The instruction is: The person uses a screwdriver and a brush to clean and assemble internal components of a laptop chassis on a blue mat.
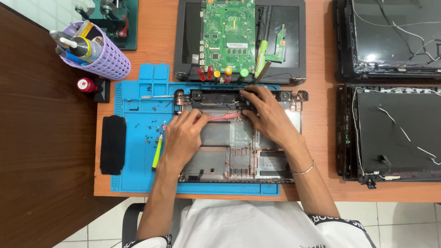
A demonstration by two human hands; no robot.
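Empty grey plastic laptop base shell lies on blue silicone work mat. Left hand fingers clamped on slim pink plastic pry tool; keep tip shallow, lever gently. Right hand fingers spread, pressing black speaker bar at shell's far edge; hold it steady.

Bare blue mat left of the laptop base; screwdrivers crowding its far edge
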